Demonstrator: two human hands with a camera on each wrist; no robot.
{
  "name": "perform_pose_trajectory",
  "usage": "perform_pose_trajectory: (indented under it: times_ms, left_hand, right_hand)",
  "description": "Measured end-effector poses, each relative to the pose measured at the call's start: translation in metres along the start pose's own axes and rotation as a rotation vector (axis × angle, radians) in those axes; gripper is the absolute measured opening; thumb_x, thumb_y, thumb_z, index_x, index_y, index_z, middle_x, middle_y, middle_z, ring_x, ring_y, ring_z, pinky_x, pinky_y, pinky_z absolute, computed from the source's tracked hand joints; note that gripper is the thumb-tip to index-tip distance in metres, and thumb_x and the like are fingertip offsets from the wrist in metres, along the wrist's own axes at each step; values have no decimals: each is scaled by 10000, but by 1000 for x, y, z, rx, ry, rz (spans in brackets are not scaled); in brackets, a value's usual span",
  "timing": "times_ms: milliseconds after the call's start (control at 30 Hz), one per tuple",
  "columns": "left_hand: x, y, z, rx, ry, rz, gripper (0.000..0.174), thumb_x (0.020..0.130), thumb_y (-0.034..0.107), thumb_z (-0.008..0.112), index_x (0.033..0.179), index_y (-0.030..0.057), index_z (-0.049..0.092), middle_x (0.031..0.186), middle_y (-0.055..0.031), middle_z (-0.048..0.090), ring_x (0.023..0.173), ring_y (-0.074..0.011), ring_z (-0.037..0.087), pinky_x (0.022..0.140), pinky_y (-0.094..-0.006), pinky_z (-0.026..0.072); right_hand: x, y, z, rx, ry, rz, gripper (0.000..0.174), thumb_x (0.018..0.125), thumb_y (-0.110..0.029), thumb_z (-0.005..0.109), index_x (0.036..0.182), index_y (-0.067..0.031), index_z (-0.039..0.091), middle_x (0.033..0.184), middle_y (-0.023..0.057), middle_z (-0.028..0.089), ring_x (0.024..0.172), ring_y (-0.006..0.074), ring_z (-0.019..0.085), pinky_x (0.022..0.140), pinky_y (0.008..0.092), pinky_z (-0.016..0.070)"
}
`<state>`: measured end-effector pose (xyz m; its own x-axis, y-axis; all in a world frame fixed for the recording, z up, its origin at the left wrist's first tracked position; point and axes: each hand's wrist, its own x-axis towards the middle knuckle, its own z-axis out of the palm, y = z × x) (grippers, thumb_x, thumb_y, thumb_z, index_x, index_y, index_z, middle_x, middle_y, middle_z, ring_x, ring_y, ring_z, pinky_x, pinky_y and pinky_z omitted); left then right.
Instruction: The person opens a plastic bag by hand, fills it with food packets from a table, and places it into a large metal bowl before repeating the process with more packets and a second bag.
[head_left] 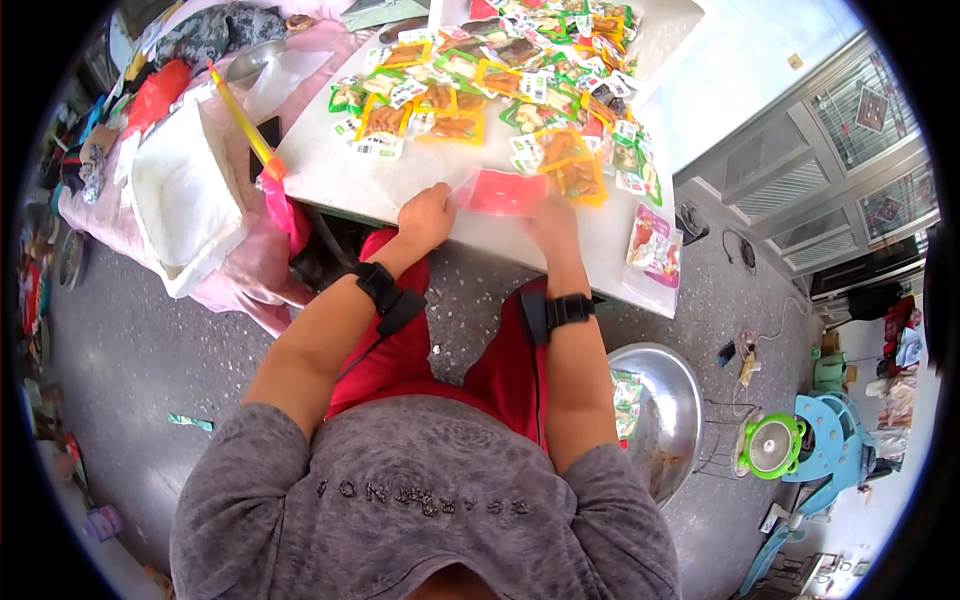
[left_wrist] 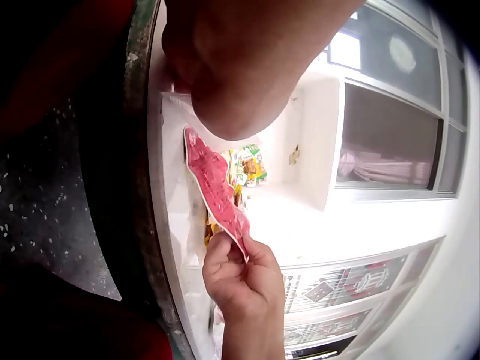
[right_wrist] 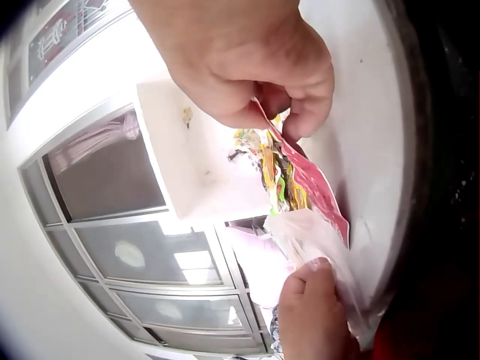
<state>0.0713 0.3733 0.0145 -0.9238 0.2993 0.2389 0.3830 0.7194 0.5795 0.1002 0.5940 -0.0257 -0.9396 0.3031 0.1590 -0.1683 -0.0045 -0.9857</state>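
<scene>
At the near edge of the white table, my right hand pinches one end of a flat pink packet between thumb and fingers. My left hand is at the packet's other side, gripping a translucent plastic bag, seen best in the right wrist view. The bag overlaps the packet's far end there. Just beyond the right hand lie yellow-edged food packets. A pink-and-white packet lies to its right near the table corner.
A heap of green and yellow food packets covers the table's far part, beside a white foam box. Another white box stands left on pink cloth, near a yellow stick. A metal basin sits on the floor at right.
</scene>
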Motion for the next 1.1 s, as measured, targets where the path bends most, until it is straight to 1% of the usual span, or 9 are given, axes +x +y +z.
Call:
perform_pose_trajectory:
  times_ms: [67, 133, 367, 633, 833, 933, 967, 1067, 1100]
  left_hand:
    - [1, 5, -3, 4, -41, -37, 151, 736, 153, 421, 802, 31, 478, 767, -177, 556, 728, -334, 531, 643, -428, 410]
    - [2, 9, -1, 15, -70, -40, 154, 733, 148, 416, 809, 30, 478, 768, -179, 557, 739, -332, 530, 652, -425, 408]
    - [0, 29, 11, -1, -133, -21, 198, 727, 160, 440, 872, 32, 479, 783, -180, 551, 755, -326, 529, 664, -405, 413]
    - [-5, 36, 23, -29, -157, 107, 194, 710, 154, 447, 853, 28, 484, 820, -177, 546, 792, -324, 518, 685, -394, 413]
    - [-15, 54, 15, 3, -205, 124, 203, 767, 205, 408, 821, 33, 501, 827, -176, 549, 779, -329, 528, 687, -398, 419]
    - [-19, 58, 25, -59, -72, 219, 187, 740, 167, 419, 857, 53, 510, 805, -164, 548, 773, -320, 528, 663, -400, 421]
    - [-20, 60, 28, -93, -8, 263, 192, 724, 147, 429, 874, 62, 513, 793, -159, 548, 769, -316, 528, 652, -401, 421]
    - [-20, 67, 25, 59, -212, 182, 258, 728, 144, 415, 966, 90, 500, 796, -154, 552, 761, -317, 532, 642, -404, 426]
    - [-21, 68, 22, 33, -192, 204, 270, 730, 145, 414, 983, 95, 494, 800, -149, 554, 759, -315, 534, 638, -404, 427]
  right_hand:
    - [-26, -23, 0, 245, 114, 93, 114, 709, -31, 514, 811, 1, 474, 723, 53, 520, 652, 184, 543, 517, 299, 457]
    - [-49, -61, 0, 442, 226, 309, 119, 728, -16, 496, 839, -10, 452, 769, 68, 528, 685, 190, 550, 552, 315, 473]
    - [-86, -88, -9, 480, 259, 245, 77, 749, 2, 469, 808, -45, 451, 791, 78, 549, 677, 186, 559, 564, 320, 483]
    - [-84, -91, -16, 356, 211, 351, 91, 745, 6, 472, 821, -40, 451, 796, 81, 550, 675, 186, 558, 557, 313, 485]
    - [-79, -75, -13, 542, 375, 336, 137, 720, 41, 479, 831, -27, 438, 822, 108, 548, 706, 218, 563, 568, 348, 488]
    - [-73, -50, -3, 690, 266, 345, 152, 705, 59, 485, 824, -19, 431, 828, 113, 549, 717, 230, 564, 588, 368, 489]
    - [-74, -48, 6, 687, 255, 332, 143, 727, 5, 493, 858, -15, 441, 827, 99, 552, 727, 222, 563, 597, 359, 479]
    - [-78, -62, 26, 532, 215, 388, 143, 761, -81, 476, 890, -21, 463, 833, 82, 556, 728, 205, 560, 585, 317, 464]
    - [-77, -63, 30, 385, 219, 431, 194, 791, -120, 432, 921, 14, 486, 896, 99, 533, 765, 198, 545, 604, 268, 453]
